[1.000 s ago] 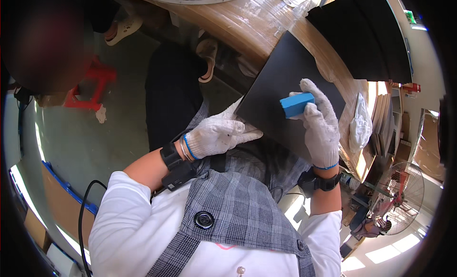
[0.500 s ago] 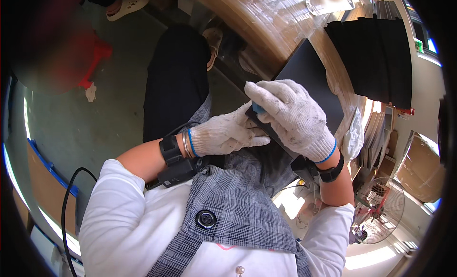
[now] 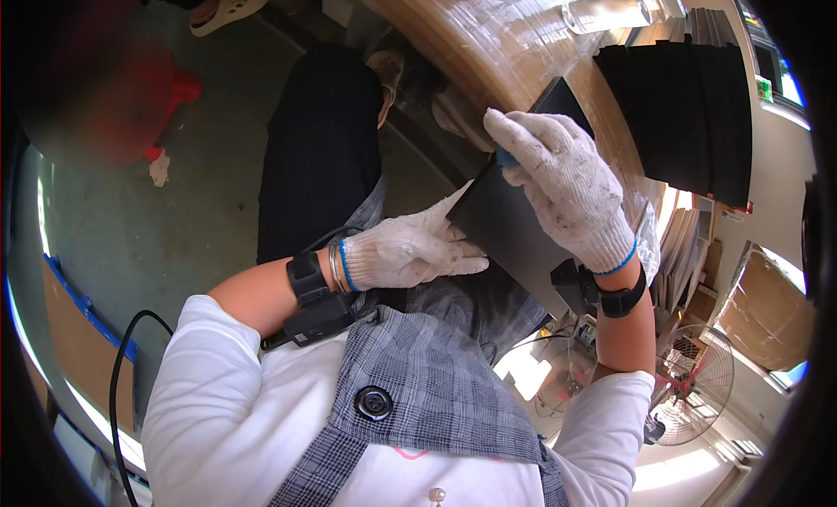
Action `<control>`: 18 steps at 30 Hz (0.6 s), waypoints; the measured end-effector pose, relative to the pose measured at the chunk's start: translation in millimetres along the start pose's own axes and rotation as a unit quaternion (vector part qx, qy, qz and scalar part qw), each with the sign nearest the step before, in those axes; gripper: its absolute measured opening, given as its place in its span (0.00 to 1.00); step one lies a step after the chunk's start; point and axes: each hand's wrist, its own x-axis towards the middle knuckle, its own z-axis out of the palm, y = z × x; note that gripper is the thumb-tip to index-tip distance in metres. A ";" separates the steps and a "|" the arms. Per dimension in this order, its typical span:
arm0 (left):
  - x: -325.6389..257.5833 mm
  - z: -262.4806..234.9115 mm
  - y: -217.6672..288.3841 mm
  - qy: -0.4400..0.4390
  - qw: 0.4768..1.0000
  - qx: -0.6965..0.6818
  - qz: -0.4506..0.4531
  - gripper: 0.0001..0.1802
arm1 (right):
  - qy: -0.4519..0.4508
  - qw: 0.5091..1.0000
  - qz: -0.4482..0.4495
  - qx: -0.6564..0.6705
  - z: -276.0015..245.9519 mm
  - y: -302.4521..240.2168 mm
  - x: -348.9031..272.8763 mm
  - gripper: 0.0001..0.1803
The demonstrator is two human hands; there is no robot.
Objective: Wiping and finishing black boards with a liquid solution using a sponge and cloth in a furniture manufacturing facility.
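Note:
A flat black panel point(image 3: 514, 237) lies tilted across my lap, its far end reaching up against the table. The near left corner of that panel sits between the thumb and fingers of my left hand point(image 3: 410, 247), in a white knit glove with a blue cuff. My right hand point(image 3: 567, 180), gloved the same way, is above the panel's long left edge. It pinches a small blue block point(image 3: 506, 157), mostly covered by the fingers, which is at that edge. What the block is made of cannot be made out.
A wooden table point(image 3: 497, 45) covered in clear film stands ahead. On its right are more black panels point(image 3: 689, 115) lying overlapped. Further right are a stack of thin boards point(image 3: 684, 254) and a standing fan point(image 3: 693, 381). A red object point(image 3: 179, 88) is at far left, blurred.
My right hand with the blue block has moved away from me and rightward along the panel's edge. More of the panel's face shows now. My left hand has barely shifted.

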 end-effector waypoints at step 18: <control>4.4 -9.1 9.8 0.061 0.997 -0.015 -0.038 0.39 | -0.051 0.998 -0.040 0.020 -8.9 43.1 9.0 0.30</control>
